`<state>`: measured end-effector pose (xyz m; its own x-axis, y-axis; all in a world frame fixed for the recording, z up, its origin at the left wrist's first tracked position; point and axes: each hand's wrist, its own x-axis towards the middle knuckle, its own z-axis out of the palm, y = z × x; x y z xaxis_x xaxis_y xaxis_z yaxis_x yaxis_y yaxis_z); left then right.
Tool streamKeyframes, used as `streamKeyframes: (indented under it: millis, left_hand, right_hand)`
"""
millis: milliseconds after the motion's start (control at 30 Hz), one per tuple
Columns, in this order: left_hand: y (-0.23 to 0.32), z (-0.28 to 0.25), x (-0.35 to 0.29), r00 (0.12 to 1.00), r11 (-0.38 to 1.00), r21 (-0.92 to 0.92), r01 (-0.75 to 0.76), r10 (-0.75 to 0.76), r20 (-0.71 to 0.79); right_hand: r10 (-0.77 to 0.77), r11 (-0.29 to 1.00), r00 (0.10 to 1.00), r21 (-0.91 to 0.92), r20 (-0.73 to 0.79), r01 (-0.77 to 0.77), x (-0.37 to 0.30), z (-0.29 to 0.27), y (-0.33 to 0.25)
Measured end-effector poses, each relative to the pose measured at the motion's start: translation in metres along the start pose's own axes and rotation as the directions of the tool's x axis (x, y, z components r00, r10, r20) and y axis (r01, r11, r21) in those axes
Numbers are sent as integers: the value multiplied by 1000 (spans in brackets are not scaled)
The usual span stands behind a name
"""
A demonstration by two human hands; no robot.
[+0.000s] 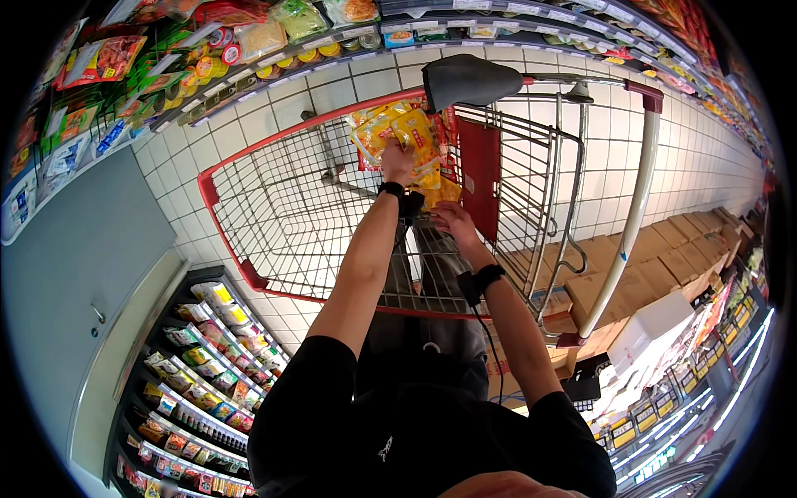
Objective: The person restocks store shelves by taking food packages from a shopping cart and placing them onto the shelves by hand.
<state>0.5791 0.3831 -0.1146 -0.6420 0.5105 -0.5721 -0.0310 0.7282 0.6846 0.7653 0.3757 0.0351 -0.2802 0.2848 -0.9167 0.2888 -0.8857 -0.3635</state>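
Observation:
My left hand (398, 160) is closed on a yellow food packet (413, 135) over the shopping cart, with the thumb on top of it. Other yellow and red packets (371, 130) lie in a pile around it, against the red panel (479, 178) of the cart. Just below the pile, my right hand (452, 220) has its fingers stretched toward the lower edge of another yellow packet (442, 194). Its fingertips are at that edge; whether they touch it I cannot tell. Both wrists wear black straps with small boxes.
The wire cart (282, 207) with red rims spreads before me, its pale handle (635, 216) to the right. A dark grey object (469, 81) sits on its far rim. Shelves of packaged food (282, 37) run along the far side. Cardboard boxes (623, 290) stand at right, a grey door (75, 282) at left.

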Motion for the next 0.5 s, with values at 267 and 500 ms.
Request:
streamKeyframes:
  millis: [267,500]
  left_hand:
    - [19,-11,-6,994,988,153,-9,-8,108]
    - [16,-51,-28,991,999,48,20,-26,133]
  right_hand:
    - [-21,1000,1000,-3,-3,21,-2,-9,-1]
    - [-194,971,977,-160,-92,178,9,-11,1]
